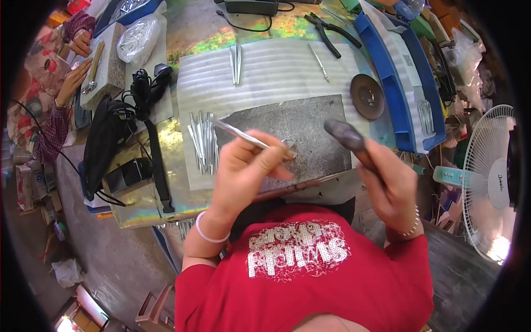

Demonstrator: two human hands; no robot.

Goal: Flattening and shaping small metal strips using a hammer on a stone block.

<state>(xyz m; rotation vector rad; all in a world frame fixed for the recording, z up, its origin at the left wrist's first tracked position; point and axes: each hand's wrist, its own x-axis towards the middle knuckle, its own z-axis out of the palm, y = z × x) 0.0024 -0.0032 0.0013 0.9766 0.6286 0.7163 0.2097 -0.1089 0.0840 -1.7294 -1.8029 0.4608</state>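
My left hand (246, 169) is closed around a slender silver metal rod (241, 133), which slants up and left from my fingers. Below that hand lies a rough grey slab (315, 124) near the table's front edge. A small shiny piece (293, 148), too unclear to name, shows beside my left fingertips. In my closed right hand (391, 185) is a hammer (345, 135) with a dark rounded head, raised near the slab's right side and apart from the rod. Several similar silver rods (203, 144) lie in a bunch left of the slab.
White foam sheet (265, 66) covers the table, with a few rods (236, 65), a thin tool (318, 63) and pliers (331, 32) beyond. A brown dish (366, 97) and blue tray (387, 83) stand right, near a fan (489, 177). Another person's hands (74, 77) rest at a stone block (110, 61).
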